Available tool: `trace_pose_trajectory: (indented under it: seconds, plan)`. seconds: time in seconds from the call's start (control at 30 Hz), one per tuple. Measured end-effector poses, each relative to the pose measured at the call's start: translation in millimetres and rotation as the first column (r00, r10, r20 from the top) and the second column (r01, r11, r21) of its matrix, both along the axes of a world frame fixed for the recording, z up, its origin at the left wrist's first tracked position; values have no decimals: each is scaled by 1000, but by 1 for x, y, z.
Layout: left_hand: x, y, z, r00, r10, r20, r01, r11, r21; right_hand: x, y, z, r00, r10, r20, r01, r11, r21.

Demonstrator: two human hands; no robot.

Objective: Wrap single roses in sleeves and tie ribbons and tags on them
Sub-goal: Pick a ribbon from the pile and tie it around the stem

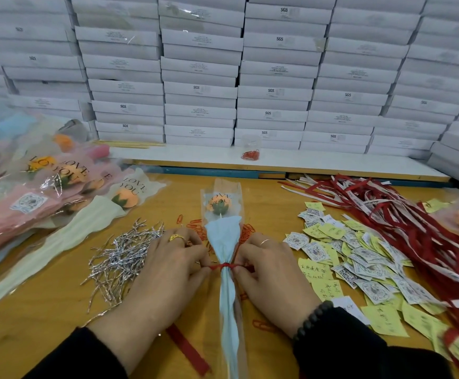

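A single orange rose (219, 204) lies upright on the wooden table (45, 335) inside a clear sleeve (224, 242) lined with pale blue paper. A red ribbon (224, 266) is cinched round the narrow waist of the sleeve. My left hand (154, 274) pinches the ribbon's left end, and my right hand (272, 272) pinches its right end. One loose ribbon tail (188, 350) trails across the table below my left hand.
Silver twist ties (121, 258) lie left of my hands. Finished sleeved roses (59, 198) pile at far left. Yellow notes and printed tags (359, 258) and red ribbons (414, 228) spread to the right. Red paper clips (195, 228) scatter behind. White boxes (201, 91) stack at the back.
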State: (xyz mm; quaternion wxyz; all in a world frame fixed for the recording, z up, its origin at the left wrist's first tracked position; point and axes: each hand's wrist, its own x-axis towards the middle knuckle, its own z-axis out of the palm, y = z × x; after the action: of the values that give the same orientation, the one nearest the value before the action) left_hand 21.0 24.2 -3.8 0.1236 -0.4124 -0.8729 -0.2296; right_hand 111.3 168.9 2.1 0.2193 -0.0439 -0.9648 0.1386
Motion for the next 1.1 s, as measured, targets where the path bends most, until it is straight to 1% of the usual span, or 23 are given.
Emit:
trace_pose_trajectory:
  seconds: [0.1, 0.23, 0.3, 0.37, 0.4, 0.43, 0.5, 0.53, 0.57, 0.6, 0.63, 0.67, 0.7, 0.73, 0.77, 0.8, 0.9, 1.0, 1.07, 1.1]
  plan:
    - [-1, -3, 2, 1000, -8, 11, 7, 998, 62, 2, 1, 3, 1000, 28, 3, -28, 998, -52]
    - [1, -5, 4, 1000, -8, -7, 9, 999, 31, 4, 0, 3, 999, 36, 25, -33, 993, -118]
    - [3, -6, 8, 998, -45, 49, 41, 997, 67, 4, 1, 2, 1000, 28, 7, -27, 983, -182]
    - [3, -8, 12, 978, -105, 179, 80, 986, 144, 3, 3, 2, 1000, 13, -17, -16, 973, -229]
    - [2, -10, 15, 953, -145, 265, 89, 973, 212, 3, 5, 1, 1000, 1, -22, -6, 970, -243]
    - [2, -11, 17, 910, -200, 363, 87, 949, 304, 2, 6, 1, 1000, -14, -22, 8, 968, -251]
    - [1, -15, 23, 773, -347, 531, 56, 871, 488, 3, 9, 1, 999, -40, -22, 33, 965, -260]
    - [1, -16, 25, 704, -401, 586, 42, 847, 529, 3, 9, 1, 999, -47, -24, 39, 964, -264]
    - [0, -18, 27, 658, -425, 621, 49, 848, 528, 3, 9, 1, 998, -55, -25, 47, 963, -266]
    - [1, -19, 28, 641, -421, 642, 70, 865, 497, 3, 9, 1, 997, -66, -26, 56, 962, -269]
    - [2, -19, 29, 657, -393, 643, 112, 895, 433, 3, 8, 1, 997, -77, -29, 66, 958, -279]
    - [2, -19, 28, 715, -337, 612, 159, 931, 328, 3, 7, 1, 996, -87, -32, 73, 951, -300]
    - [1, -18, 26, 795, -266, 545, 188, 962, 196, 4, 7, 2, 995, -94, -36, 77, 941, -329]
    - [0, -18, 24, 866, -191, 461, 179, 981, 71, 4, 7, 2, 994, -98, -38, 78, 931, -356]
    - [-2, -17, 22, 917, -124, 380, 139, 990, -12, 5, 7, 3, 995, -95, -38, 74, 925, -373]
    - [-3, -17, 20, 946, -73, 316, 90, 995, -38, 5, 7, 3, 995, -87, -40, 66, 924, -377]
    - [-5, -14, 18, 978, 50, 202, -56, 998, 25, 5, 3, 2, 998, -49, -45, 30, 936, -351]
    - [-5, -12, 16, 981, 126, 150, -148, 977, 151, 5, -1, 1, 1000, -8, -11, 4, 952, -305]
    - [-5, -8, 14, 977, 116, 176, -161, 951, 265, 5, -2, 1, 1000, 13, 7, -10, 960, -281]
    - [-3, -4, 13, 968, 88, 233, -168, 922, 348, 5, -2, 1, 1000, 21, 10, -17, 961, -277]
